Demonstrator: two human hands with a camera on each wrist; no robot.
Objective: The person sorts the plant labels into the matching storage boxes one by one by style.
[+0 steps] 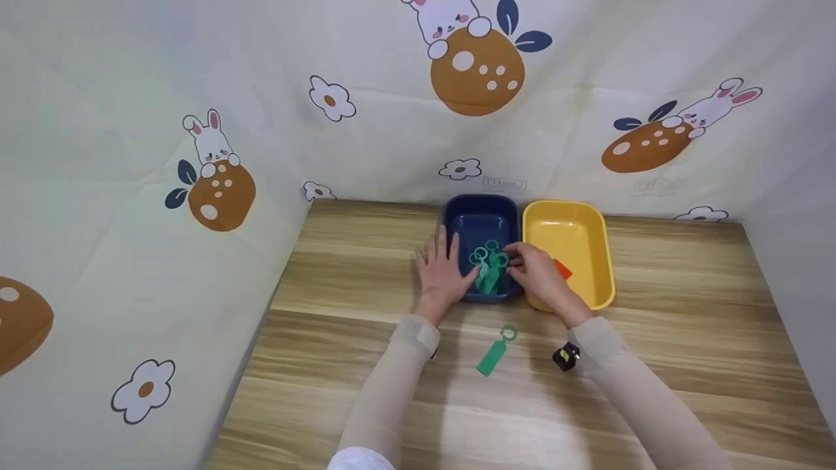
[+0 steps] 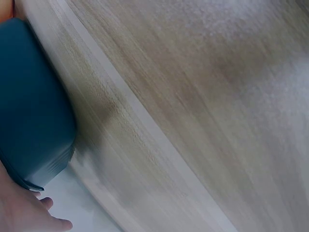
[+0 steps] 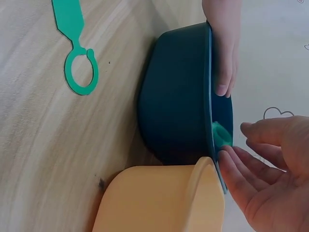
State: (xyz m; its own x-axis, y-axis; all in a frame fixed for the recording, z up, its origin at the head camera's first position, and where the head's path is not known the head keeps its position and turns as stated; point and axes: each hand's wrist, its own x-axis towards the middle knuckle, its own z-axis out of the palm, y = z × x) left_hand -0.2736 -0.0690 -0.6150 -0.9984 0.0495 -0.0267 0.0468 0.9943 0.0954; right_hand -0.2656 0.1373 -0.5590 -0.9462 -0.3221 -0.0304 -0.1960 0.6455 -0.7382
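Observation:
In the head view my left hand [image 1: 444,271] lies along the left side of a dark blue plastic bin [image 1: 480,225], fingers straight and spread, thumb over the rim. Inside the bin's near half sits a small heap of green ring-ended tags [image 1: 491,277]. My right hand [image 1: 541,275] hovers at the bin's right rim beside those tags. In the right wrist view its thumb and fingertips stand apart, with a green tag [image 3: 221,134] just past them inside the bin. Another green tag [image 1: 493,356] lies flat on the table in front of the bin.
A yellow bin [image 1: 604,261] stands against the blue one on its right, under my right forearm, with a red-orange piece [image 1: 562,269] in it. Behind both bins rises a pale printed curtain [image 1: 385,143]. A small black camera [image 1: 565,357] hangs at my right wrist.

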